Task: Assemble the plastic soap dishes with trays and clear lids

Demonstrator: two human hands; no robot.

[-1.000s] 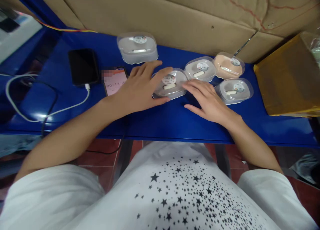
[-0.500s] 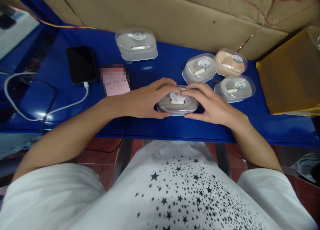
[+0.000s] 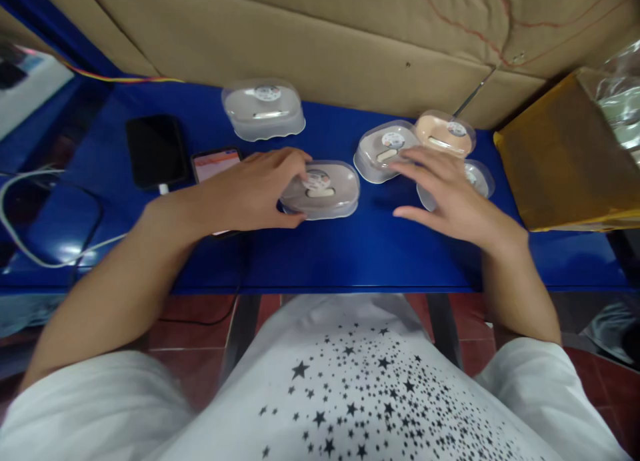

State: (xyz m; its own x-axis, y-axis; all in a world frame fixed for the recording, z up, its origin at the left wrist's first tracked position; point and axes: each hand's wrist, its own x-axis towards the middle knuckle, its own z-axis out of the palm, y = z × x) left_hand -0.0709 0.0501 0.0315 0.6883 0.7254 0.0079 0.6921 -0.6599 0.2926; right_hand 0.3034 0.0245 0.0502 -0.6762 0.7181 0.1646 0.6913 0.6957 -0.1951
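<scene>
Five plastic cases (image 3: 263,111), two phones (image 3: 156,151)

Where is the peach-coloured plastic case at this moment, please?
In the head view, the peach-coloured plastic case sits right of centre on the blue table, just past the right hand and beside a clear case.

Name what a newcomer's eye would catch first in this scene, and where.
The glossy blue table stands out, with a cardboard sheet behind it. At its centre, the left hand rests on a clear plastic case, the right hand beside it. A yellow package lies at the table's right end.
</scene>
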